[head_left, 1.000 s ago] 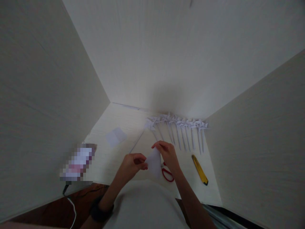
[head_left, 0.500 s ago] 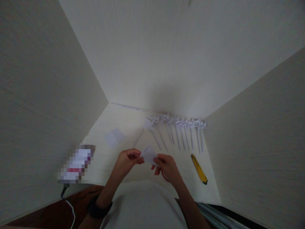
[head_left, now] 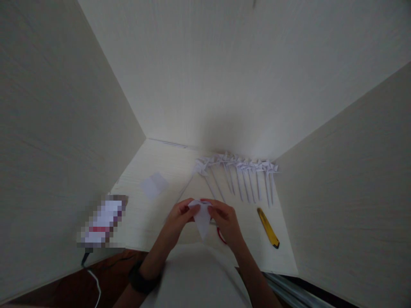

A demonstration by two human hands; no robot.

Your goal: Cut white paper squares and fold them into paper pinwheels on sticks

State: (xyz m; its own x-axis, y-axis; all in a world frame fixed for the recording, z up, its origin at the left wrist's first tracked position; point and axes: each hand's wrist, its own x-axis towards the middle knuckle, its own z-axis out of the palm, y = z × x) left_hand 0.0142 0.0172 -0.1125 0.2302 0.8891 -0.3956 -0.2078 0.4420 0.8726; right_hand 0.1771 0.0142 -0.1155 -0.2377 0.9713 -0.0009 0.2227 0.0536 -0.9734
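Note:
A small white sheet of paper is held up in front of my body, its lower corner pointing down toward me. My left hand pinches its left upper edge between thumb and fingers. On the opposite side my right hand pinches the right upper edge, thumb on the near face. Under my right hand shows a red ring-shaped handle, mostly hidden. Beyond my hands lies a row of several white paper pinwheels on thin sticks.
Left of my hands a creased square of paper lies on the white tabletop. Thin white sticks lie along the back wall. A yellow box cutter rests at right; a blurred-out phone with a cable is at left. Walls rise on three sides.
My left hand has moved right and my hands have come closer together. The paper has turned, so a corner now points down toward me. The red handle shows more.

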